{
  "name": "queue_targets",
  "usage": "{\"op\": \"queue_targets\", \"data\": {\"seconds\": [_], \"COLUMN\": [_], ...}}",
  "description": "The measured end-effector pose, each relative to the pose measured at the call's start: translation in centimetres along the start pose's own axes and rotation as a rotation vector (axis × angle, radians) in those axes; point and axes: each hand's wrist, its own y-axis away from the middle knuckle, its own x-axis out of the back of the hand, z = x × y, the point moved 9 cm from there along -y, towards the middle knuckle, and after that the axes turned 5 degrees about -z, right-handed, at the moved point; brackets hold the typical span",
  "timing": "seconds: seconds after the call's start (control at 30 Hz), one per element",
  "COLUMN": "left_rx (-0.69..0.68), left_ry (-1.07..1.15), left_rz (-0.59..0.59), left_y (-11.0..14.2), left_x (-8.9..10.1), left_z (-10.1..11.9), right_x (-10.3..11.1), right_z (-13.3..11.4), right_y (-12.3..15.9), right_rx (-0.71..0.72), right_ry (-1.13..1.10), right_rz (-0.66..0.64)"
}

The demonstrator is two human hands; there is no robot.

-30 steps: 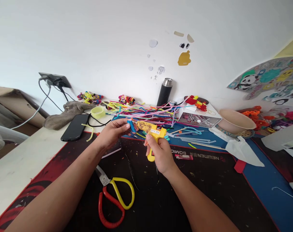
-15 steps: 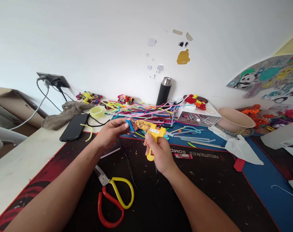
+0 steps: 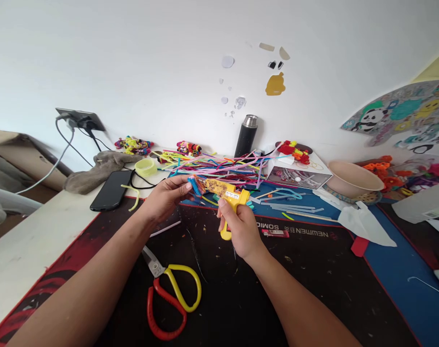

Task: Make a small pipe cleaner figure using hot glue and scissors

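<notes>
Head camera: from where I stand, the left hand [image 3: 170, 196] pinches a small blue fuzzy piece [image 3: 195, 186] between thumb and fingers, just beside the nozzle of the yellow glue gun [image 3: 237, 197], above the dark mat [image 3: 234, 308]. The right hand [image 3: 244, 232] wraps around the gun's handle (whether the trigger is squeezed, I can't tell). With skin so near the tip, I'd judge a slip of either wrist could burn a finger; too hard a squeeze might flood the fuzz.

Bare hands [image 3: 244, 232], bare wrists [image 3: 146, 219], bare forearms [image 3: 92, 272]
</notes>
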Motion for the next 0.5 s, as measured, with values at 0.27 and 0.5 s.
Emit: {"op": "queue_targets", "data": {"seconds": [0.27, 0.5], "left_rx": [-0.013, -0.008], "left_ry": [0.019, 0.025], "left_rz": [0.023, 0.029], "left_y": [-0.14, -0.24], "left_x": [0.45, 0.75], "left_z": [0.05, -0.07], "right_x": [-0.63, -0.29], "right_z": [0.29, 0.17], "right_y": [0.22, 0.13], "right_rx": [-0.025, -0.031], "right_ry": [0.007, 0.003], "right_rz": [-0.032, -0.008]}}
